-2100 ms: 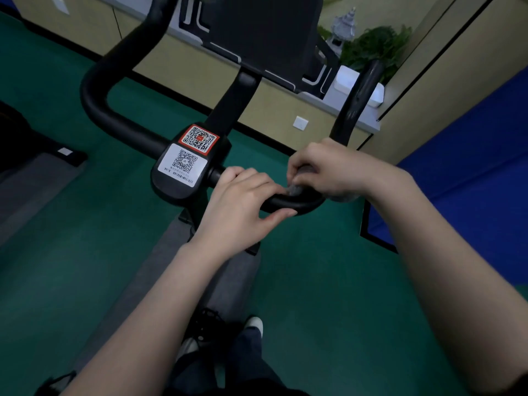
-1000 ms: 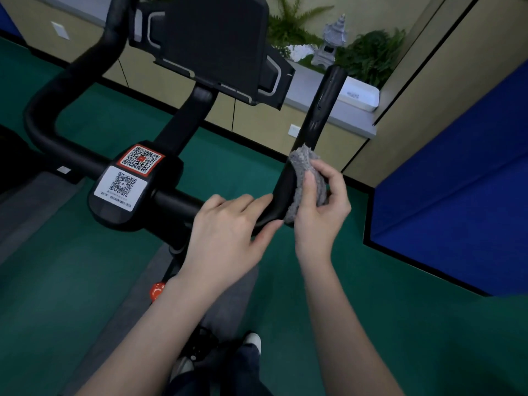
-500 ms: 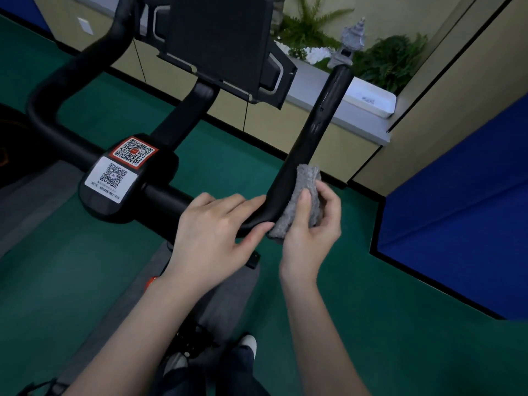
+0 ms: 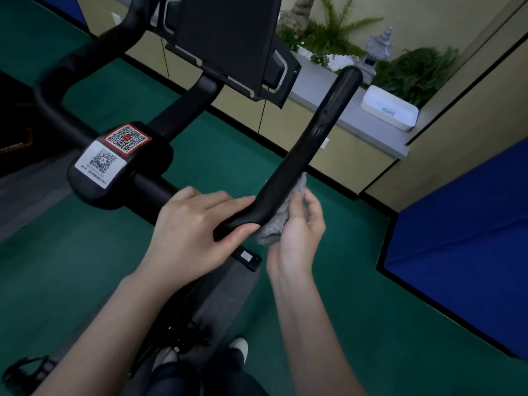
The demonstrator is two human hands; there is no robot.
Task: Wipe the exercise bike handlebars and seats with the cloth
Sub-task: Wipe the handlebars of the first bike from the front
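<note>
The right hand point(image 4: 295, 224), fingers curled around the grey cloth point(image 4: 281, 218), had slid it down to the bend of the right handlebar point(image 4: 303, 150); the left hand point(image 4: 190, 232) stayed clamped beside it. Upper grip probably done.

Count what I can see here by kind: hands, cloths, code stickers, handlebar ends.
Hands: 2, the left hand and the right hand
Cloths: 1, the grey cloth
Code stickers: 2, the red sticker and the white sticker
Handlebar ends: 2, the right end and the left end
Total: 7
</note>
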